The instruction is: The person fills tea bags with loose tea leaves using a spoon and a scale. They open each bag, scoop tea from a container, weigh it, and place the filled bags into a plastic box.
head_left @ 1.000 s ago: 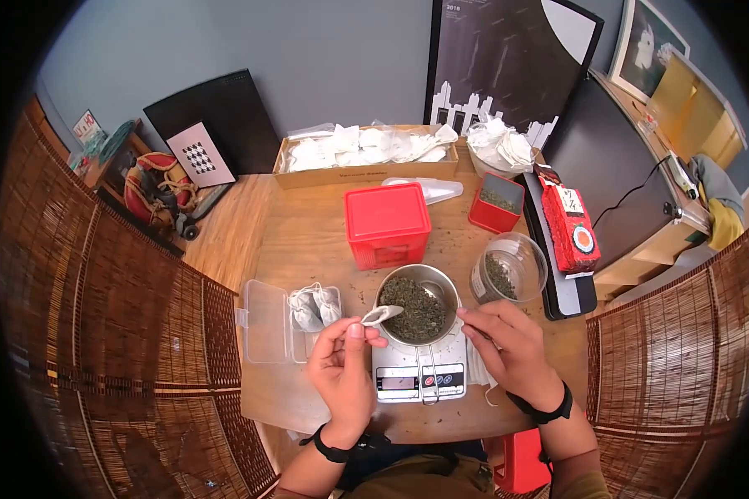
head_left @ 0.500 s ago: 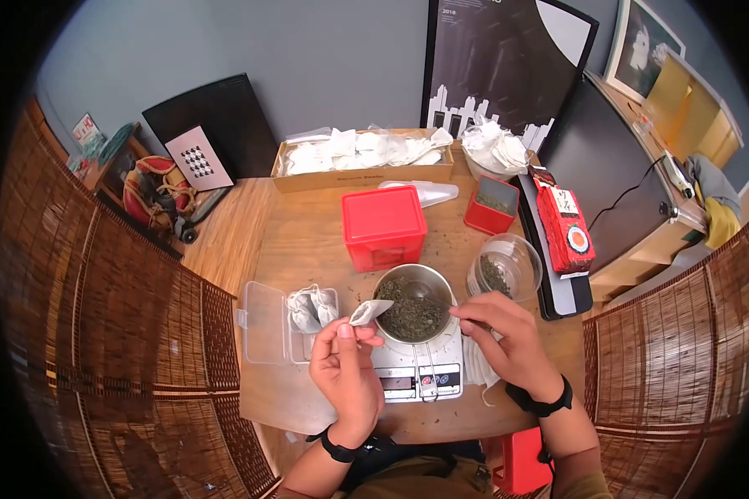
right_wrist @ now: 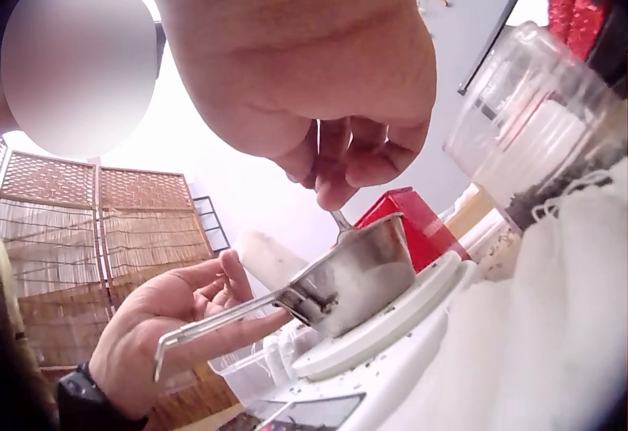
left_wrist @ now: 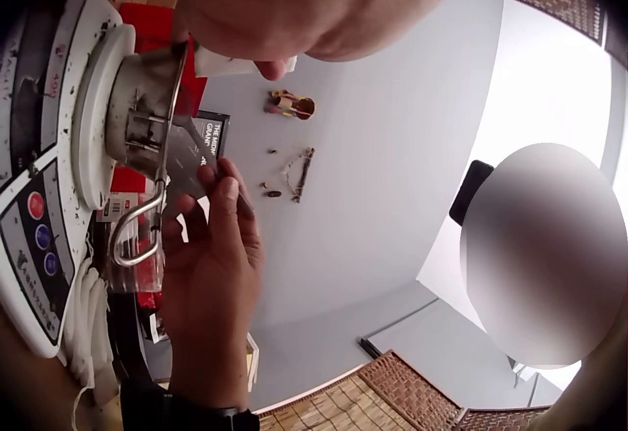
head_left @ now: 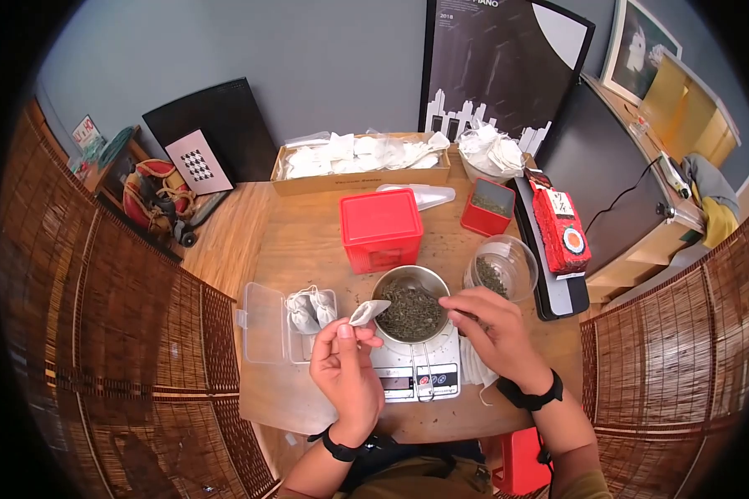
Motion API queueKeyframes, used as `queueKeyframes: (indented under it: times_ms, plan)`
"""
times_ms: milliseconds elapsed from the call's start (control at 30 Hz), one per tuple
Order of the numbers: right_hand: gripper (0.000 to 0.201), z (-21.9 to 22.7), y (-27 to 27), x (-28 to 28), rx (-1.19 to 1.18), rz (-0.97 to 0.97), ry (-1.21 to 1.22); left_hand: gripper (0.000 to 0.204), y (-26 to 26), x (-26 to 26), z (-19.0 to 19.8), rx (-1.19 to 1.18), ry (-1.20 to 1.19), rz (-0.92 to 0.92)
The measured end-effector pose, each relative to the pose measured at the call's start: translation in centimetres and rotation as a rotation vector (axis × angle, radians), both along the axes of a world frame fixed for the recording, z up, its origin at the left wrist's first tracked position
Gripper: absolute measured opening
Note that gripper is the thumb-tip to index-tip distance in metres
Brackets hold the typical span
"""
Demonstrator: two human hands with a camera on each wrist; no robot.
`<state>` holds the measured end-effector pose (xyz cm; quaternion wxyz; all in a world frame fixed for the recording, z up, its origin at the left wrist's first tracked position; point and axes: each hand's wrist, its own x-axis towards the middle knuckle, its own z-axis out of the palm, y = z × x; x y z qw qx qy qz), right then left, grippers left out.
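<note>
My left hand (head_left: 345, 366) pinches a small white cloth pouch (head_left: 368, 313) by its edge, its mouth turned up beside the pot's left rim. With thumb and fingertips my right hand (head_left: 495, 333) grips a metal spoon (right_wrist: 341, 221), which reaches down into a small steel pot (head_left: 414, 273). Dark dried tea leaves (head_left: 412, 314) cover the pot's bottom and hide the spoon's tip. Under the pot is a white kitchen scale (head_left: 391, 356), with the pot's wire handle (head_left: 424, 374) pointing toward me. In the right wrist view, the pouch (right_wrist: 270, 259) stands just behind the pot.
Filled pouches (head_left: 310, 309) lie in a clear hinged box at left. A red canister (head_left: 380, 229) stands behind the pot. At right are a clear tub (head_left: 520, 266) of leaves, an open red tin (head_left: 484, 220) and flat white pouches (head_left: 473, 364). A cardboard box (head_left: 358, 180) sits at the back.
The pouch in my left hand has tilted, its mouth now wider and turned upward. My right hand has shifted slightly left over the pot, and the leaves have been stirred about.
</note>
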<state>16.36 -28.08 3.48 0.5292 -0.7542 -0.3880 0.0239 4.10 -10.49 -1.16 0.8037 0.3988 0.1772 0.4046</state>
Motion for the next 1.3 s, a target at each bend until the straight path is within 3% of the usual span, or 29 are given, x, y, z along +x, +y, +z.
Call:
queueKeyframes:
  times_ms: [200, 400, 500, 567, 733, 800, 1000, 1100, 1300]
  plan:
    - [0.021, -0.3, -0.6, -0.5, -0.057, -0.005, 0.070, 0.018, 0.0, 0.1, -0.2, -0.004, -0.007, 0.012]
    - [0.018, -0.4, -1.6, -0.7, -0.017, -0.202, 0.016, 0.018, 0.1, 0.1, -0.1, 0.015, -0.008, -0.014]
    - [0.018, -1.9, -1.1, -1.1, -0.008, -0.217, 0.156, 0.019, 0.2, 0.2, 0.0, 0.007, 0.003, -0.035]
    - [0.019, -3.1, -0.8, -1.2, 0.239, -0.259, 0.500, 0.019, 0.4, 0.2, 0.2, 0.010, 0.006, -0.044]
    - [0.020, -4.5, -0.8, -0.2, 0.334, -0.273, 0.643, 0.019, 1.1, 0.5, 0.4, 0.026, 0.017, -0.087]
    - [0.020, -4.7, -0.8, -0.1, 0.386, -0.273, 0.704, 0.017, 1.3, 0.3, 1.2, 0.172, 0.137, -0.097]
    - [0.020, -4.9, -0.8, 0.0, 0.492, -0.282, 0.880, 0.014, 1.7, -0.9, 3.5, 0.336, 0.170, -0.201]
    - [0.020, -4.9, -0.9, 0.0, 0.531, -0.274, 0.902, 0.014, 2.4, -0.3, 3.3, 0.375, 0.226, -0.300]
    - [0.021, -4.5, -1.2, -0.1, 0.540, -0.261, 0.924, 0.014, 3.0, 0.6, 2.4, 0.608, 0.309, -0.296]
